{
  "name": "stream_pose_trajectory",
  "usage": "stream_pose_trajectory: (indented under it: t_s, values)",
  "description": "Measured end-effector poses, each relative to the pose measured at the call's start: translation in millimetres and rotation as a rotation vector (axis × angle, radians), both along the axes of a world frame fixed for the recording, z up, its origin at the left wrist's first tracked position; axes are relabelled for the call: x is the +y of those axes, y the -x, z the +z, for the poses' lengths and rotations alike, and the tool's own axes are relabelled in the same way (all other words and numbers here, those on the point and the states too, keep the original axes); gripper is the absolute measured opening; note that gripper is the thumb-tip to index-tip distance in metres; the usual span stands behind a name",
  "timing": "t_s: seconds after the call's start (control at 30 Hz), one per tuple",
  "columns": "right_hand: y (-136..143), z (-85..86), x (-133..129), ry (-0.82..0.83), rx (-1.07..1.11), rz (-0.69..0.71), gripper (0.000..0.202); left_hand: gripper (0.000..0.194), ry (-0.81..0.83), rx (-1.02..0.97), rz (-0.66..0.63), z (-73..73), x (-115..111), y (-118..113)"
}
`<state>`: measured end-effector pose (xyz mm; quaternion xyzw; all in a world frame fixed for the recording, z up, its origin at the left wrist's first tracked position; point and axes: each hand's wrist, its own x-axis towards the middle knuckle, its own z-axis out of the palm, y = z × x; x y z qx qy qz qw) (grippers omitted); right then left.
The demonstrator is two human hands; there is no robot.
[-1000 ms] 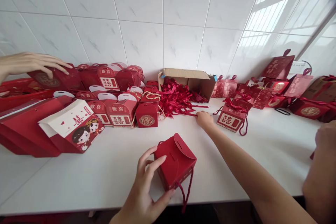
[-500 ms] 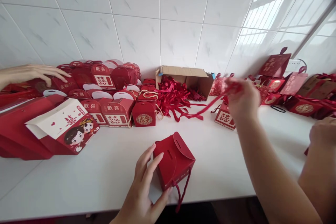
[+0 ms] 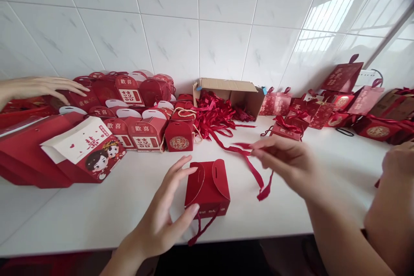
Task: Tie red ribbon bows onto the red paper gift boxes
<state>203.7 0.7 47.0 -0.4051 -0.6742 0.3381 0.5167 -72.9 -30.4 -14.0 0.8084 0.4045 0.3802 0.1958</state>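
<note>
A red gift box (image 3: 207, 189) sits on the white table, its two rounded slotted flaps folded on top and a dark red cord handle (image 3: 207, 228) hanging from its front. My left hand (image 3: 164, 211) is at the box's left side, fingers apart, with fingertips and thumb at its left edge. To the right of the box, my right hand (image 3: 284, 159) pinches a red ribbon (image 3: 252, 170), whose loose ends trail down to the table. Behind them lies a pile of red ribbons (image 3: 215, 110), spilling from a cardboard box (image 3: 226, 84) that lies open toward me.
Rows of red gift boxes (image 3: 144, 133) stand along the tiled wall at left, with a cartoon-printed box (image 3: 100, 151) in front. Another person's hand (image 3: 48, 88) rests there. Ribbon-tied boxes (image 3: 377, 129) fill the right side, where another person's arm (image 3: 397, 198) reaches in.
My right hand has come down and nearer to the gift box with the ribbon. The gift box has turned to face me more squarely, and my left hand's fingers sit more loosely beside it.
</note>
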Motion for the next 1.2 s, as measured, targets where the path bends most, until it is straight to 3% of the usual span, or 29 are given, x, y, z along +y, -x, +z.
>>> stream_pose_trajectory:
  t_s: [0.1,0.2,0.37,0.47,0.73,1.03,1.2]
  values:
    - [14.6,-12.8,-5.8,0.034,-0.158,0.081,0.014,0.056,-0.077,0.107,0.04,13.2,5.8,-12.4]
    - [20.3,-15.0,-7.6,0.02,-0.292,0.099,0.01,0.053,-0.093,0.207,0.049,20.9,12.0,-23.4]
    - [17.5,-14.7,-6.1,-0.006,-0.429,0.069,0.009,0.047,0.073,0.233,0.085,26.0,16.1,-34.1]
    - [18.3,-18.5,-4.8,-0.058,-0.448,0.043,0.011,0.046,0.148,0.192,0.095,27.3,16.2,-36.9]
    - [21.0,-22.2,-6.3,-0.14,-0.447,0.118,0.016,0.038,0.137,0.161,0.127,25.2,20.9,-40.5]
    - [29.7,-26.1,-0.3,-0.167,-0.448,0.16,0.017,0.014,0.106,0.106,0.144,28.2,22.4,-46.6]
    - [28.9,-26.3,1.1,-0.155,-0.442,0.193,0.014,0.016,0.114,0.102,0.126,26.4,20.8,-47.4]
